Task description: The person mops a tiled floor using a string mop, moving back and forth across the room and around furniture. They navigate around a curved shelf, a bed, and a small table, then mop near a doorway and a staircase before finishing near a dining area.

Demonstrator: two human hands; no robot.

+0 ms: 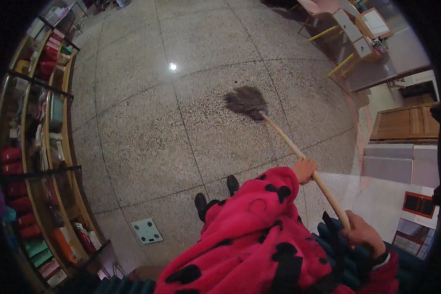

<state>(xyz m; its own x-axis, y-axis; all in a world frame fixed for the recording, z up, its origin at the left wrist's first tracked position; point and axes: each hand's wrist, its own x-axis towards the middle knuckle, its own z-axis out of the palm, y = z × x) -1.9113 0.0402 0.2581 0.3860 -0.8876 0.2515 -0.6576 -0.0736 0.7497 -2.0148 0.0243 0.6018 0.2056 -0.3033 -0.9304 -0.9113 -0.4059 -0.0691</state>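
A mop with a dark, stringy head rests on the speckled stone floor. Its pale wooden handle slants down to the right, towards my body. My left hand grips the handle partway along, its arm in a red sleeve with black spots. Near the handle's upper end, my right hand is closed around it. The floor around the mop head looks darker and wet. Two dark shoes show below my sleeve.
Tall shelves with red, green and other goods line the left side. A white bathroom scale lies on the floor near them. At the upper right stand a white desk with drawers and yellow legs. Wooden cabinet doors are at the right.
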